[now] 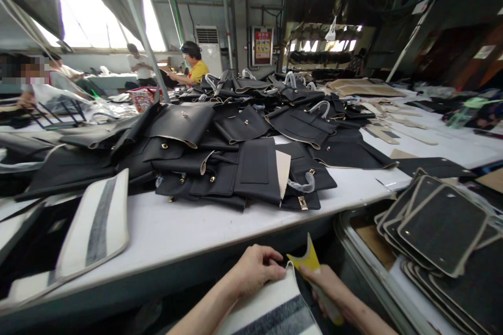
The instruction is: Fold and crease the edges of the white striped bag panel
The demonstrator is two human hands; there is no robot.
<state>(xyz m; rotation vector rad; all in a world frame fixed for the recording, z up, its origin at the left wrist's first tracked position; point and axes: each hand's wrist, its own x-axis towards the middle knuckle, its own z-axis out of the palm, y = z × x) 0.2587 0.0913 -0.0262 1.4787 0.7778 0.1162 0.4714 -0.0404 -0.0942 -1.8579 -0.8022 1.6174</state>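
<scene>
My left hand (256, 272) is closed at the upper corner of a cream-white bag panel (257, 310), thumb and fingers pinching its edge. A dark grey stripe crosses that panel, and black material shows along its right side. In my right hand (328, 288) is a yellow hand tool (308, 257) with a concave, crescent-like end and a pointed tip. This end is close beside the pinched corner; I cannot tell whether it touches. The tool's handle runs down through my right fingers, which partly hide it.
Black leather bag pieces (257, 167) with gold clasps are heaped on the white table (188, 230). Another striped white panel (113, 220) lies at the left. Stacked dark panels (444, 225) stand at the right. A person in yellow (198, 70) and other people work farther back.
</scene>
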